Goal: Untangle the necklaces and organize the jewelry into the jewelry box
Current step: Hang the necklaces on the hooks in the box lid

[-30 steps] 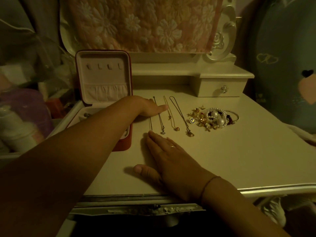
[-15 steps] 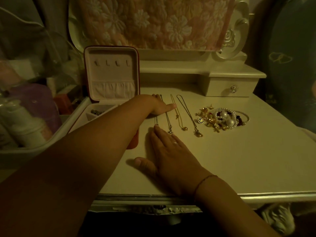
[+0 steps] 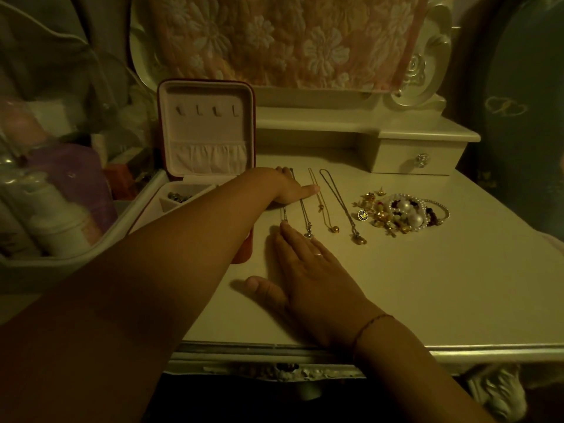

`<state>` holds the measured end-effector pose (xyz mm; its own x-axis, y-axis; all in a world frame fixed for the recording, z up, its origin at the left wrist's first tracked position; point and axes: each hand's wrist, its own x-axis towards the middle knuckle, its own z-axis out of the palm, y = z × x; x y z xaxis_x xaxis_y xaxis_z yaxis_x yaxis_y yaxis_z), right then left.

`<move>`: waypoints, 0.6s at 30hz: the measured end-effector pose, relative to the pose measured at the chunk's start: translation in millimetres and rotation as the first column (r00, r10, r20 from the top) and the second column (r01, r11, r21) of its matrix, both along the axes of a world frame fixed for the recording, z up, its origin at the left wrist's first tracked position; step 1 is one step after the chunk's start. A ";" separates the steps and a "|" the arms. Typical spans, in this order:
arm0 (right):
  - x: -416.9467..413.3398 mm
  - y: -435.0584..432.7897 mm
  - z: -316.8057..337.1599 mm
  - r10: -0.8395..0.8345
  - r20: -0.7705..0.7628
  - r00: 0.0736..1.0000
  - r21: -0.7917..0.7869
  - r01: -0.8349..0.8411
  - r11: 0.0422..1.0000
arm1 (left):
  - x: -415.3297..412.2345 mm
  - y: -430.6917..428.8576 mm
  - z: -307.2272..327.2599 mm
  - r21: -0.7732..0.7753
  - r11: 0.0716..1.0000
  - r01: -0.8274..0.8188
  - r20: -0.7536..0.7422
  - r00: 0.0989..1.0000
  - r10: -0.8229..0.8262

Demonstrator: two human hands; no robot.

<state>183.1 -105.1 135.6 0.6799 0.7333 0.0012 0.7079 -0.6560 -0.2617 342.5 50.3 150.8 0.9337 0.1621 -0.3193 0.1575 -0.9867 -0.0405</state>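
Gently lift leftmost necklace (image 3: 284, 212) by both ends; your right hand (image 3: 314, 270) fingers lie flat together; left hand (image 3: 291, 190) fingers: cannot tell.

Both hands rest palm down, left hand (image 3: 290, 190) ahead of right hand (image 3: 308, 276).

Both forearms (image 3: 158, 270) are bare; the right hand (image 3: 317, 273) wears a thin ring (image 3: 318, 255), its wrist a slim cord bracelet (image 3: 370, 323).
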 end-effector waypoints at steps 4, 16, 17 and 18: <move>0.1 -0.3 -2.5 0.002 0.009 1.000 0.006 -0.002 1.000 | 0.5 0.6 -0.3 -0.011 1.000 -0.007 0.004 1.000 0.007; -0.7 0.5 -2.7 -0.005 0.020 1.000 0.017 0.005 1.000 | -2.0 -0.5 1.0 -0.026 1.000 -0.009 0.002 1.000 0.009; -1.0 0.6 -2.8 -0.005 0.022 1.000 0.020 0.005 1.000 | -2.6 -0.7 1.2 -0.034 0.999 -0.012 0.005 1.000 0.012; -1.5 0.6 -2.6 -0.006 0.024 1.000 0.023 0.005 1.000 | -4.0 -1.9 2.0 -0.042 0.999 -0.014 0.009 1.000 0.014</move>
